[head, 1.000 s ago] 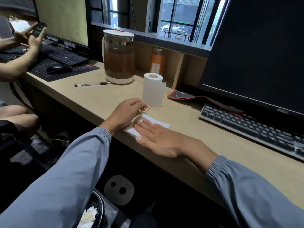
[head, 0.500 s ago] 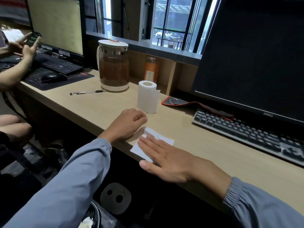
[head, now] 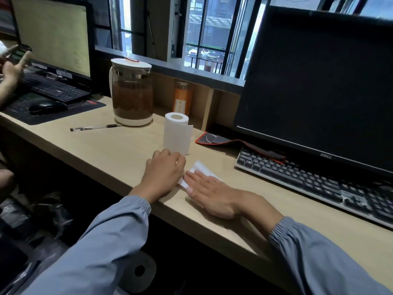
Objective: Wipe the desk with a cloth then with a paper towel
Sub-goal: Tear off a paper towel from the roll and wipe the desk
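Right hand (head: 212,195) is lying flat and spread, pressing the towel (head: 201,170) onto the bench (head: 119,154); left hand (head: 164,173), loosely curled and empty, is resting just beside it. Thin sheet is likely bunching or tearing under uneven pressure.
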Available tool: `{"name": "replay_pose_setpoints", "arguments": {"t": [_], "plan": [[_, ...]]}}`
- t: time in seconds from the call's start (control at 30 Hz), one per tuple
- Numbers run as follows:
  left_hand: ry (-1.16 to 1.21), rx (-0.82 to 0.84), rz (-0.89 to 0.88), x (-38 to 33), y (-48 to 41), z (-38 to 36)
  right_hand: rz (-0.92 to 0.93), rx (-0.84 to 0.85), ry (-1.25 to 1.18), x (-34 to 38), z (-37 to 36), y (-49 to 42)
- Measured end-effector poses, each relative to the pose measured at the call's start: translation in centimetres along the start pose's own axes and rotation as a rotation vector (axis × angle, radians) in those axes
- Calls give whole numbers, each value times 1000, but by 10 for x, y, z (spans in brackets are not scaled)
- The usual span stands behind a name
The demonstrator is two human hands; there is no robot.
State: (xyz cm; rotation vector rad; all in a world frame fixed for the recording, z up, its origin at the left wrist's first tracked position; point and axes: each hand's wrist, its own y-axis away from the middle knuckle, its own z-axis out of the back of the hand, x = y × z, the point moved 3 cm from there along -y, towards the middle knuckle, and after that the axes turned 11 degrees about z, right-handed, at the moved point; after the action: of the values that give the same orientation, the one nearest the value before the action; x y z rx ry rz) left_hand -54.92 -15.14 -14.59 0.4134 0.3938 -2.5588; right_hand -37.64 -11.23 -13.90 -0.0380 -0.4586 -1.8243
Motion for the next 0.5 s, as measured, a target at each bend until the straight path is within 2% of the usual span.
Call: {"name": "replay_pose_setpoints", "arguments": {"t": [0.23,0.5], "plan": [[105,-90,9,6,0,-12,-145,-33,3,-42,30,-36],[45,-153,-17,3,-2,-17,-311,-157,-6,-80,55,-74]]}}
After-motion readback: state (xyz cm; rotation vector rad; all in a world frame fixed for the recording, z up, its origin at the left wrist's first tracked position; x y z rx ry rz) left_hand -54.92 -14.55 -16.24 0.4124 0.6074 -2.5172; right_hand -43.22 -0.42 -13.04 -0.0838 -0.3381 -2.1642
